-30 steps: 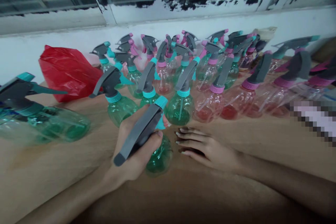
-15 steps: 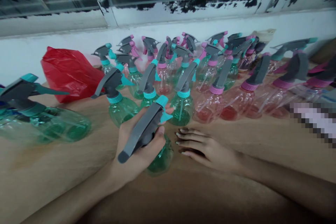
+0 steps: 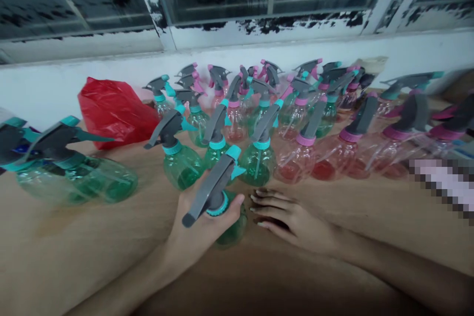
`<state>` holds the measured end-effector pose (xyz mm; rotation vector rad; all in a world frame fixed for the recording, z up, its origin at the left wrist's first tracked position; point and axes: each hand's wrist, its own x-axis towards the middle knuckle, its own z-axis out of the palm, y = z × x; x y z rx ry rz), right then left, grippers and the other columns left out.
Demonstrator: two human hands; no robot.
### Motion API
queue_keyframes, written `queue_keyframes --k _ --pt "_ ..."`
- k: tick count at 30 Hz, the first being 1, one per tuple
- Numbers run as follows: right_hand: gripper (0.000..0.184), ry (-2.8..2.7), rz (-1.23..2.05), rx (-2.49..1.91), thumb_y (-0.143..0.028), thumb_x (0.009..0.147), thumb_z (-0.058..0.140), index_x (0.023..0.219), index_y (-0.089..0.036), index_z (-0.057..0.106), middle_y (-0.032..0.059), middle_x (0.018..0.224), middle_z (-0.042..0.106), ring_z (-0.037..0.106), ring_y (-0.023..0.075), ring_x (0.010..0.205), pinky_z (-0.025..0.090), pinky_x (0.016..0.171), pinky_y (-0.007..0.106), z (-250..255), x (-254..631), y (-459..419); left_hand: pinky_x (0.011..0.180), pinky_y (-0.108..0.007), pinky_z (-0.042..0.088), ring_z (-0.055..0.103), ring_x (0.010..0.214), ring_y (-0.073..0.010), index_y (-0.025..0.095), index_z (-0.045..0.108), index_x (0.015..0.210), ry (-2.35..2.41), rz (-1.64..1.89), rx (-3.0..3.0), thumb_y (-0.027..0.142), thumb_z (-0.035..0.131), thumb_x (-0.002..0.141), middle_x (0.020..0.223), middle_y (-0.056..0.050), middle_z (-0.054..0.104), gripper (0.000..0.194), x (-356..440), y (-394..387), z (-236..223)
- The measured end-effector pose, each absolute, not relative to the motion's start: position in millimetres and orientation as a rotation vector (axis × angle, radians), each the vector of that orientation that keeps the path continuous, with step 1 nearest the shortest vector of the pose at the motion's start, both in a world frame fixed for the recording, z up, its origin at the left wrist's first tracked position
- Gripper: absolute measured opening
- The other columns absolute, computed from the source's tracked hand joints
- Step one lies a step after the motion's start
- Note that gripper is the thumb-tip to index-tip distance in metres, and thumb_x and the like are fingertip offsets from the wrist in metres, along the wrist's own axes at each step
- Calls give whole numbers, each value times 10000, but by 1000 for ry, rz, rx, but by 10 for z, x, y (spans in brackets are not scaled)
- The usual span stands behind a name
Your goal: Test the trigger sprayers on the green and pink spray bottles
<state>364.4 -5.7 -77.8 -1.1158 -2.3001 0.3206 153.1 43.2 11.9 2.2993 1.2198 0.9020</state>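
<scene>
My left hand (image 3: 198,222) is wrapped round the neck and shoulder of a green spray bottle (image 3: 231,227) that stands on the wooden table (image 3: 92,247). Its grey trigger head (image 3: 211,185) with teal nozzle tip points toward me and to the left. My right hand (image 3: 289,215) lies flat on the table just right of that bottle, fingers stretched out and pointing left, holding nothing.
Several green and pink spray bottles (image 3: 259,123) stand in rows behind my hands, up to the white wall. More green bottles (image 3: 74,173) lie at the left. A red plastic bag (image 3: 114,111) sits at the back left. A blurred patch (image 3: 444,177) is at the right.
My left hand has slid down from the trigger head to the bottle's neck. The view has tilted so everything sits lower. My right hand has stayed put.
</scene>
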Motion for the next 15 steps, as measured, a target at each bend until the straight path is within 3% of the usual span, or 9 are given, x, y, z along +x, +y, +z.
queue_keyframes --k 6,10,15 --pt "275 -2319 322 -1163 -273 899 480 1152 -222 577 42 1254 567 410 186 1259 375 1045 403 -740 3611 -81 785 -386 504 605 906 -231 264 490 1037 1168 890 2313 349 604 756 973 -23 628 315 1411 354 167" --pt "280 -2359 305 -1197 -264 904 470 1160 -215 571 40 1245 574 423 180 1249 378 1047 387 -698 3574 -96 732 -351 521 628 825 -207 237 520 863 1133 799 2309 321 508 829 830 -12 637 92 1301 263 218" --pt "264 -2395 231 -1265 -255 907 462 1142 -233 580 25 1203 603 508 193 1170 432 996 401 -618 3485 -73 757 -345 513 619 837 -207 232 546 855 1145 801 2410 330 537 834 856 -10 637 101 1063 198 288"
